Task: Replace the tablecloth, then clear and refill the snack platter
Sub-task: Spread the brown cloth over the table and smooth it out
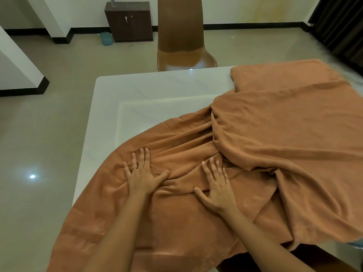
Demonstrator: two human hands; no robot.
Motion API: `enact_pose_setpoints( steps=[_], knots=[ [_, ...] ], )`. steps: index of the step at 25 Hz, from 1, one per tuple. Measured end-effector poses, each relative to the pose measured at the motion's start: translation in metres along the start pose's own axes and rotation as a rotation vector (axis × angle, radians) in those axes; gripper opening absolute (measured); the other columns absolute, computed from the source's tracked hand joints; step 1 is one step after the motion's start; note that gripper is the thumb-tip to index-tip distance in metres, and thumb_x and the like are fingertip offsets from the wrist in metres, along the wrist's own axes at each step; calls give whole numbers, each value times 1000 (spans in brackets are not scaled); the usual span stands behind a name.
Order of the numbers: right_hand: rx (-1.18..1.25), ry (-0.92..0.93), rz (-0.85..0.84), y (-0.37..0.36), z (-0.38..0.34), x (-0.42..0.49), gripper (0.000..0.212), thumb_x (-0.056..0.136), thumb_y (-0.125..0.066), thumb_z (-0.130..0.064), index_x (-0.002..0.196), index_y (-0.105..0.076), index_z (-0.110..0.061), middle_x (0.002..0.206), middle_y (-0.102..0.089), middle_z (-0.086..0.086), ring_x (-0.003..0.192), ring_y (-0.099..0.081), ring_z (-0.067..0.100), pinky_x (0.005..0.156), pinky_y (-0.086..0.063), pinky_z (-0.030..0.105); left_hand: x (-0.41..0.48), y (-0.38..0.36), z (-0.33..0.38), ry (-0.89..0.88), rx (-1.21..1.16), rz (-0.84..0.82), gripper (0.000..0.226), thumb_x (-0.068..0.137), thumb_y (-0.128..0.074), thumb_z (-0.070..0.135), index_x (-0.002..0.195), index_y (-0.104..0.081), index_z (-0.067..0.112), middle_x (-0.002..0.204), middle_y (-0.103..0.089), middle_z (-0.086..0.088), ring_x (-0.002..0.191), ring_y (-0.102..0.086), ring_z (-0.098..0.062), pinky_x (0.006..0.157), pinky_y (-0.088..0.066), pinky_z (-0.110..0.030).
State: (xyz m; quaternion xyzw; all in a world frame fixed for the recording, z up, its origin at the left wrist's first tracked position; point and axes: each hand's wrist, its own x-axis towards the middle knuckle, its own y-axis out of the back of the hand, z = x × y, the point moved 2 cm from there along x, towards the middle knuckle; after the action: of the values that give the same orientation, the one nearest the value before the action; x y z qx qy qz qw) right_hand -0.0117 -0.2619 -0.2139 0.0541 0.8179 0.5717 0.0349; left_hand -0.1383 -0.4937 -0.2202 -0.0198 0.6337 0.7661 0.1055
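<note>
Flat, both left hand (141, 174) and right hand (217, 187) press the tablecloth (275, 134), fingers straight.

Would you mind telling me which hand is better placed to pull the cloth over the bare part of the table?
Probably left. The left hand lies flat on the cloth nearest its loose edge, beside the bare table; the right hand rests farther from it.

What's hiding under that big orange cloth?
The white table pokes out past the orange cloth on the left and far side. Anything else underneath is covered and cannot be seen. The left hand and right hand press flat on top.
</note>
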Motion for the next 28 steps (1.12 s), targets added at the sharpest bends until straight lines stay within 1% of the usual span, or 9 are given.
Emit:
enact_pose_setpoints(
  steps=[8, 11, 14, 16, 18, 19, 21, 24, 28],
  knots=[
    [-74, -37, -16, 0, -2, 5, 90, 81, -42, -71, 153, -8, -28, 160, -3, -5, 147, 0, 9, 119, -3, 34, 50, 45, -82, 87, -30, -64, 124, 56, -10, 97, 152, 10, 21, 161, 10, 3, 148, 1, -25, 116, 1, -49],
    [-86, -94, -36, -1, -6, 5, 91, 79, -43, -72, 152, -13, -27, 158, -15, -4, 144, -17, 11, 118, -8, 31, 66, 73, -76, 278, -25, -182, 123, 58, -5, 95, 153, 5, 16, 161, 0, 2, 142, -14, -33, 108, -23, -54],
    [-94, -159, -54, -2, -9, 5, 91, 77, -42, -72, 150, -25, -22, 153, -32, -2, 139, -33, 15, 114, -15, 31, 91, 113, -54, 573, -182, -398, 114, 73, -24, 88, 151, -17, 6, 156, -20, -12, 137, -26, -38, 107, -26, -53],
    [-97, -186, -68, -2, -14, 8, 88, 76, -43, -72, 146, -34, -19, 149, -39, 1, 134, -39, 18, 111, -18, 32, 106, 130, -23, 410, 31, -341, 78, 88, -34, 67, 137, -46, 7, 141, -44, -18, 127, -42, -40, 103, -30, -54],
    [-88, -192, -63, -3, -17, 11, 87, 75, -45, -71, 143, -38, -18, 146, -43, 3, 133, -38, 17, 110, -19, 32, 115, 125, 9, -54, 151, 5, 51, 91, -40, 46, 124, -56, 10, 128, -56, -16, 117, -52, -36, 96, -37, -47],
    [-88, -192, -68, -5, -19, 13, 87, 75, -46, -71, 143, -38, -17, 147, -42, 3, 134, -36, 17, 110, -19, 33, 117, 113, 23, -304, 78, 17, 54, 90, -36, 45, 127, -53, 10, 133, -53, -16, 121, -49, -36, 98, -36, -45],
    [-106, -173, -84, -11, -27, 14, 89, 76, -45, -72, 145, -35, -17, 152, -33, 3, 140, -29, 18, 112, -18, 35, 122, 77, 29, -615, 56, -206, 76, 84, -22, 63, 149, -26, 23, 158, -20, -7, 144, -19, -31, 113, -16, -52],
    [-144, -149, -96, -17, -35, 15, 91, 78, -46, -69, 148, -29, -14, 157, -20, 3, 145, -15, 16, 117, -12, 36, 142, 42, 9, -489, 166, -404, 98, 70, -31, 87, 145, 17, 47, 155, 27, 11, 145, 20, -29, 104, 15, -67],
    [-193, -228, -92, -15, -44, 14, 86, 81, -44, -64, 148, -28, -13, 156, -23, 7, 145, -10, 15, 118, -6, 33, 174, 54, -6, -365, 180, -454, 126, 53, -44, 95, 144, 26, 43, 153, 34, 7, 143, 24, -32, 99, 11, -74]
  ],
)
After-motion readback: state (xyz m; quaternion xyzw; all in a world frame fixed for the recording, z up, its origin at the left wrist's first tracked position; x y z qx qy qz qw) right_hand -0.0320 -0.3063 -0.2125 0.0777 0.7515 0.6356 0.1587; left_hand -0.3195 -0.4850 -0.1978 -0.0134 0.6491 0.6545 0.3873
